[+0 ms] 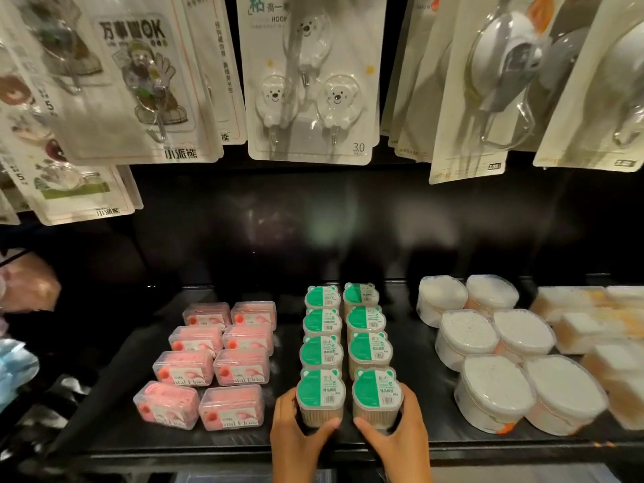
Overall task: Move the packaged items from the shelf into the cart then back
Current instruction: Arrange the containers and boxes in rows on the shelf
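Two rows of green-lidded toothpick tubs (366,318) stand on the black shelf (115,413). My left hand (296,437) grips the front tub of the left row (320,395), fingers round its left side and thumb across its front. My right hand (397,437) grips the front tub of the right row (377,399) the same way from the right. Both tubs stand upright on the shelf at its front edge. No cart is in view.
Pink dental floss boxes (212,364) sit in two rows to the left. White round cotton swab tubs (495,350) and yellowish boxes (592,329) fill the right. Carded adhesive hooks (310,81) hang above the shelf. Part of another person (24,284) shows at far left.
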